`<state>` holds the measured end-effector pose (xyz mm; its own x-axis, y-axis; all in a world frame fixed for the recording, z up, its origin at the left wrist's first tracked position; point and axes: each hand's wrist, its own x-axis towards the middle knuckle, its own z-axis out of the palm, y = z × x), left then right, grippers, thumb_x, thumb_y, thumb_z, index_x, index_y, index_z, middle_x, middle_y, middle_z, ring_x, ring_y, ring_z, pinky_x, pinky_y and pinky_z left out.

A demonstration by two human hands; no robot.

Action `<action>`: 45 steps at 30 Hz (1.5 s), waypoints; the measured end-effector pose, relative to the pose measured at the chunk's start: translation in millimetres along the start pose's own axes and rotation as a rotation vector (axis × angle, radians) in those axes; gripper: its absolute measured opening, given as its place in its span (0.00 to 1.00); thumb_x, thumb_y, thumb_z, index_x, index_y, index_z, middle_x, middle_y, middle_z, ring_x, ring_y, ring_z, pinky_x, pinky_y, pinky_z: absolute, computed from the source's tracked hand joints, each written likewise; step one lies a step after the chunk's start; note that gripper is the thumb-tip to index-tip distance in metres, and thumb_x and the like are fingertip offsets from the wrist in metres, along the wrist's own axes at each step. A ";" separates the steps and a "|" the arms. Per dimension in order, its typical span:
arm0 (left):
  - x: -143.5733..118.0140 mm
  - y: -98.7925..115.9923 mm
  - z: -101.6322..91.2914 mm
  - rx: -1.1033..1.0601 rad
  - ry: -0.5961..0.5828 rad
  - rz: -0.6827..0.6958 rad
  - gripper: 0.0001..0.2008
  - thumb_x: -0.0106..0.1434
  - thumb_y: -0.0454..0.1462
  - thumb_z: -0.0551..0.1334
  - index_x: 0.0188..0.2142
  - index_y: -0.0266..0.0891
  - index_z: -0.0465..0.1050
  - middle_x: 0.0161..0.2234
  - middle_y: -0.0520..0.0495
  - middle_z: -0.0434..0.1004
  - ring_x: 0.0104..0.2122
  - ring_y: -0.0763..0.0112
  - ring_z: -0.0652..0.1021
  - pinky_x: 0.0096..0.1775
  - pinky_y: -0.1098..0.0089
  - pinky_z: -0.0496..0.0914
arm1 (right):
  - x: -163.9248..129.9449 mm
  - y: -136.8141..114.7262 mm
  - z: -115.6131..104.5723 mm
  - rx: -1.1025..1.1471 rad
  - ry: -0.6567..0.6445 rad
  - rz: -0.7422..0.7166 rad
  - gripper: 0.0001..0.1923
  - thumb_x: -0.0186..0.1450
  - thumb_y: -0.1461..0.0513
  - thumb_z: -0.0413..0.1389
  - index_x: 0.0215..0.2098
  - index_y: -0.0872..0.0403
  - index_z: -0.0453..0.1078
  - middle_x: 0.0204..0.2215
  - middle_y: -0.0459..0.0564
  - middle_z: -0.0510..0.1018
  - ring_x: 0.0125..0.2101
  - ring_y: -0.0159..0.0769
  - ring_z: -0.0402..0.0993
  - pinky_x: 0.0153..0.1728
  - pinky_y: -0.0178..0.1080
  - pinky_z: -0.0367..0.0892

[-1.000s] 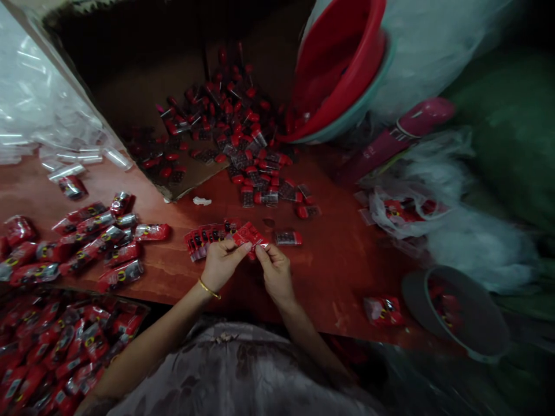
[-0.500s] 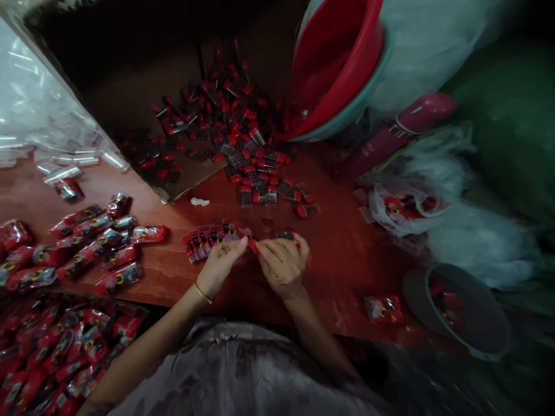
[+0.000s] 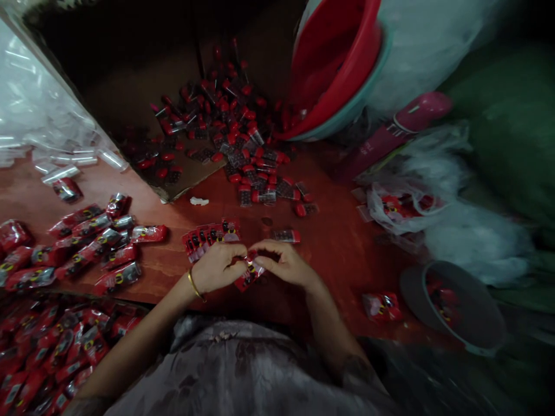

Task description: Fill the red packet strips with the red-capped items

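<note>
My left hand [image 3: 219, 267] and my right hand [image 3: 287, 263] meet at the table's front, fingers closed on a small red printed card [image 3: 248, 279] with dark and pale figures. The card hangs tilted below my fingertips, and its upper part is hidden. Behind my left hand lies a fanned row of similar red cards [image 3: 208, 236]. Just beyond my right hand a small clear tube with a red cap [image 3: 287, 236] lies on its side.
An open carton [image 3: 186, 188] spills several red-capped tubes [image 3: 260, 179] onto the red table. Filled red packets [image 3: 93, 237] lie left, clear sleeves [image 3: 65, 156] beyond them. Right are a pink bottle [image 3: 390, 136], a grey bin [image 3: 459, 306] and a tilted red basin [image 3: 368, 52].
Both hands have come nearer to my body. The red card between them now shows more of its printed face. My right hand has moved away from the red-capped tube, which is uncovered.
</note>
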<state>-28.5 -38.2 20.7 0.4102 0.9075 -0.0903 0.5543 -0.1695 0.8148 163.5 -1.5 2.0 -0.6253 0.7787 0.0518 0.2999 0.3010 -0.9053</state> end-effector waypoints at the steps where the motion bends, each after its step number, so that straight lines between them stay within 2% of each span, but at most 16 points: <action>1: -0.1 1.3 -2.5 0.052 -0.024 0.009 0.08 0.54 0.33 0.53 0.24 0.37 0.69 0.20 0.54 0.67 0.22 0.74 0.67 0.27 0.73 0.57 | 0.5 0.6 1.3 0.064 -0.050 0.027 0.13 0.61 0.54 0.53 0.32 0.55 0.72 0.28 0.49 0.76 0.30 0.33 0.72 0.32 0.35 0.66; 3: -0.3 1.0 -4.8 0.075 -0.008 -0.009 0.08 0.56 0.35 0.54 0.26 0.37 0.71 0.21 0.52 0.69 0.22 0.73 0.68 0.28 0.73 0.59 | -0.7 3.3 9.2 0.140 -0.023 0.067 0.13 0.61 0.55 0.53 0.26 0.56 0.71 0.22 0.46 0.73 0.24 0.30 0.68 0.27 0.32 0.63; 5: -1.9 -3.0 -2.9 -0.026 0.119 -0.082 0.09 0.57 0.39 0.56 0.31 0.37 0.73 0.27 0.49 0.75 0.27 0.71 0.72 0.30 0.72 0.63 | -3.9 7.5 21.3 0.151 0.124 0.098 0.14 0.62 0.55 0.52 0.24 0.56 0.69 0.19 0.44 0.70 0.22 0.28 0.65 0.25 0.31 0.60; 7: -4.9 -8.7 4.5 -0.209 0.242 -0.194 0.15 0.55 0.45 0.60 0.37 0.36 0.73 0.34 0.45 0.77 0.33 0.66 0.75 0.34 0.71 0.67 | -7.5 11.6 34.1 0.109 0.318 0.133 0.16 0.62 0.55 0.51 0.21 0.55 0.66 0.17 0.42 0.67 0.20 0.27 0.62 0.23 0.31 0.58; 9: -8.4 -12.8 17.2 -0.422 0.261 -0.293 0.20 0.51 0.47 0.64 0.39 0.35 0.74 0.36 0.43 0.78 0.35 0.63 0.77 0.37 0.68 0.69 | -9.6 14.4 45.3 0.039 0.486 0.152 0.17 0.63 0.56 0.50 0.19 0.55 0.62 0.15 0.41 0.63 0.19 0.27 0.59 0.22 0.31 0.55; 12: -10.7 -11.5 40.8 -0.746 0.278 -0.322 0.20 0.48 0.47 0.67 0.36 0.34 0.76 0.35 0.42 0.80 0.35 0.62 0.77 0.39 0.65 0.70 | -8.0 15.6 56.2 -0.093 0.637 0.115 0.17 0.65 0.57 0.48 0.19 0.54 0.60 0.16 0.41 0.62 0.20 0.27 0.58 0.23 0.32 0.55; 15: -6.7 -4.0 57.4 -1.000 0.451 -0.311 0.20 0.43 0.45 0.70 0.34 0.35 0.76 0.35 0.43 0.80 0.36 0.64 0.77 0.42 0.65 0.70 | -1.8 14.4 60.8 -0.208 0.719 0.058 0.17 0.65 0.59 0.46 0.18 0.53 0.57 0.17 0.42 0.61 0.21 0.28 0.59 0.25 0.33 0.57; 20: 4.1 1.5 60.6 -1.228 0.668 -0.438 0.19 0.40 0.44 0.72 0.30 0.35 0.76 0.31 0.46 0.80 0.31 0.69 0.77 0.39 0.67 0.71 | 5.4 8.5 68.9 -0.148 0.742 0.007 0.12 0.66 0.60 0.46 0.27 0.54 0.65 0.25 0.48 0.72 0.28 0.32 0.67 0.32 0.35 0.63; 25: 8.2 -3.4 53.9 -1.238 0.731 -0.458 0.18 0.41 0.44 0.72 0.28 0.34 0.76 0.28 0.48 0.79 0.28 0.73 0.76 0.37 0.71 0.70 | 2.6 4.8 72.1 -0.054 0.689 0.136 0.16 0.67 0.57 0.44 0.25 0.53 0.65 0.20 0.44 0.70 0.22 0.30 0.65 0.26 0.33 0.62; 27: 9.5 -4.1 46.9 -1.241 0.752 -0.503 0.19 0.38 0.44 0.73 0.27 0.33 0.75 0.25 0.49 0.78 0.25 0.74 0.75 0.33 0.72 0.70 | 1.6 7.8 61.1 -0.155 0.660 0.111 0.19 0.68 0.56 0.41 0.27 0.54 0.67 0.23 0.47 0.72 0.25 0.31 0.67 0.30 0.34 0.63; 30: 12.0 -2.5 33.2 -1.283 0.784 -0.543 0.20 0.33 0.43 0.74 0.24 0.33 0.74 0.24 0.51 0.77 0.23 0.75 0.74 0.30 0.73 0.70 | 0.1 18.3 33.5 -0.527 0.682 0.156 0.19 0.67 0.53 0.43 0.40 0.57 0.69 0.34 0.55 0.74 0.35 0.40 0.68 0.38 0.42 0.62; 33: 14.6 -1.5 23.4 -1.316 0.723 -0.554 0.21 0.32 0.43 0.74 0.23 0.33 0.72 0.23 0.51 0.76 0.22 0.75 0.74 0.29 0.72 0.70 | -6.9 32.9 9.7 -0.837 0.633 0.244 0.22 0.61 0.49 0.52 0.44 0.56 0.69 0.41 0.59 0.72 0.41 0.48 0.64 0.39 0.48 0.61; 37: 16.5 -4.5 21.2 -1.368 0.569 -0.561 0.21 0.35 0.46 0.73 0.23 0.34 0.71 0.21 0.51 0.75 0.22 0.75 0.74 0.30 0.71 0.70 | -31.1 48.3 0.6 -0.817 0.468 0.025 0.10 0.62 0.60 0.51 0.39 0.55 0.70 0.41 0.55 0.72 0.44 0.44 0.64 0.45 0.47 0.61; 39: 16.6 -6.0 22.0 -1.377 0.527 -0.571 0.22 0.35 0.47 0.73 0.23 0.35 0.70 0.21 0.51 0.75 0.23 0.74 0.75 0.30 0.71 0.70 | -45.4 52.2 2.4 -0.777 0.475 -0.046 0.10 0.62 0.61 0.51 0.40 0.55 0.70 0.43 0.55 0.71 0.46 0.43 0.64 0.47 0.46 0.61; 41: 16.3 -6.3 22.9 -1.367 0.526 -0.588 0.22 0.34 0.47 0.73 0.22 0.35 0.69 0.20 0.52 0.74 0.23 0.74 0.75 0.30 0.71 0.70 | -56.5 54.1 5.6 -0.811 0.557 0.004 0.16 0.61 0.56 0.54 0.44 0.56 0.68 0.44 0.57 0.70 0.46 0.45 0.65 0.46 0.47 0.61; 45: 15.5 -4.8 25.0 -1.288 0.580 -0.616 0.23 0.31 0.47 0.74 0.21 0.34 0.69 0.19 0.53 0.73 0.21 0.75 0.74 0.29 0.72 0.71 | -62.2 53.6 13.2 -0.946 0.674 0.245 0.32 0.56 0.44 0.55 0.48 0.59 0.66 0.40 0.61 0.73 0.40 0.48 0.66 0.38 0.46 0.61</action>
<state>-6.6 -33.0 1.0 -0.1384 0.7813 -0.6087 -0.5793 0.4347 0.6896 209.0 -41.0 -55.3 -0.0572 0.9197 0.3884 0.9490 0.1708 -0.2649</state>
